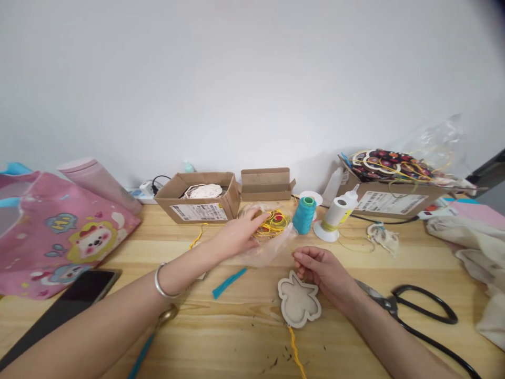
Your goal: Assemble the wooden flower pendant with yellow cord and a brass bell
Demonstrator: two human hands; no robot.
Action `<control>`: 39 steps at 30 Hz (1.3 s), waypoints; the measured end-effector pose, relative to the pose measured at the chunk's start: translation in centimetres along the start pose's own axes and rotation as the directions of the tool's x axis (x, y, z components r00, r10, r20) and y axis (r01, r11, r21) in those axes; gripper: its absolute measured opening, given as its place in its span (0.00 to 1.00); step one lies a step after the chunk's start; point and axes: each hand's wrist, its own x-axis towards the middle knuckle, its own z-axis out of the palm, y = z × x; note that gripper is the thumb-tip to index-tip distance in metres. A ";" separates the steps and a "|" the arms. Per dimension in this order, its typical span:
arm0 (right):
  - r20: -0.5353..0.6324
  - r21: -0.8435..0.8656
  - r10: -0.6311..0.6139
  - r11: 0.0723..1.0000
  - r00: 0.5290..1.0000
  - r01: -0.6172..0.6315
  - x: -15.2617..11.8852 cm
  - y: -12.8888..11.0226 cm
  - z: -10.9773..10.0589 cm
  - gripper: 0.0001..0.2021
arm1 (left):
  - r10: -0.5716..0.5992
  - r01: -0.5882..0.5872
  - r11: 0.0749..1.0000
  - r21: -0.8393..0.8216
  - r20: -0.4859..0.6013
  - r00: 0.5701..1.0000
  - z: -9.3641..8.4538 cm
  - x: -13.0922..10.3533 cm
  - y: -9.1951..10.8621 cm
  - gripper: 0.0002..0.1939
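Note:
My left hand (239,231) reaches over a clear plastic bag (272,250), its fingers apart at a tangle of yellow cords (274,223) with some red among them. On the right, my right hand (321,268) has thumb and fingertips pinched together. A tiny yellowish bit shows at the tips, too small to name. Just below those fingers lies a pale, fruit-shaped wooden piece (299,302) with a raised rim. A twisted yellow cord (295,350) runs from its lower end toward me. A blue strip (229,283) lies between my forearms.
Black-handled scissors (390,305) lie beside my right forearm. Behind the bag stand a teal thread cone (303,216), a white spool (329,218) and a nozzle bottle (349,199). Cardboard boxes (201,210) line the wall. A pink bag (79,231) and a phone (89,287) are left.

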 end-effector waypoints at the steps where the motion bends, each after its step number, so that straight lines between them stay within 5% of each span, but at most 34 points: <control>1: 0.000 -0.003 0.000 1.000 1.000 0.000 0.0 0.0 0.0 0.11 | -0.008 0.008 1.000 -0.019 -0.014 1.000 0.0 -0.1 -0.3 0.37; 5: 0.004 -0.006 0.008 1.000 1.000 -0.008 0.2 0.2 -0.1 0.10 | -0.001 -0.001 0.999 -0.052 -0.044 0.999 -0.7 -0.8 -0.2 0.31; 10: 0.005 -0.002 0.007 1.000 1.000 -0.007 0.2 0.2 -0.2 0.10 | 0.070 -0.070 0.992 0.101 0.005 0.998 -1.1 -1.1 1.8 0.07; 17: 0.011 0.004 -0.002 1.000 1.000 0.002 0.2 0.1 -0.2 0.10 | 0.091 -0.091 0.995 0.035 0.001 0.996 0.9 0.7 2.4 0.11; 26: 0.003 0.007 -0.004 1.000 1.000 0.004 0.2 0.0 0.1 0.11 | -0.065 0.065 0.996 -0.060 0.003 0.998 0.6 2.6 2.7 0.12; 39: 0.013 -0.016 -0.019 1.000 1.000 0.019 -0.1 -0.2 0.2 0.12 | -0.004 0.005 0.998 -0.068 0.017 1.000 0.4 2.7 2.8 0.08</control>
